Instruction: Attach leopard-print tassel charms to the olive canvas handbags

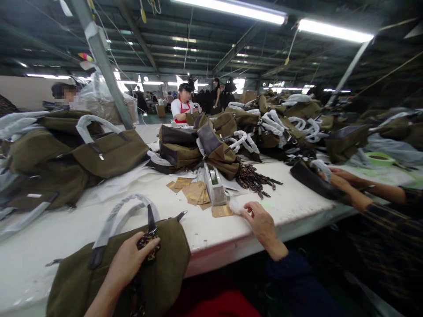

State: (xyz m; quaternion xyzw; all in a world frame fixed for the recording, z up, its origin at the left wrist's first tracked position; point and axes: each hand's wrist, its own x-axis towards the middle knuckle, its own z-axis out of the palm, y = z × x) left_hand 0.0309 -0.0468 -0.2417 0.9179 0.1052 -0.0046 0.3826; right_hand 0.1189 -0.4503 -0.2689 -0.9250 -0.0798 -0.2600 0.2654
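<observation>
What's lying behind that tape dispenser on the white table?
Behind the tape dispenser lies a heap of olive handbags with paper-wrapped handles. Brown card tags lie to its left, a dark strap bundle to its right. What lies under the heap is covered.

the olive bag (99, 273) runs off the bottom edge; the left hand (127, 264) covers part of its dark patterned strap (148, 240).
</observation>
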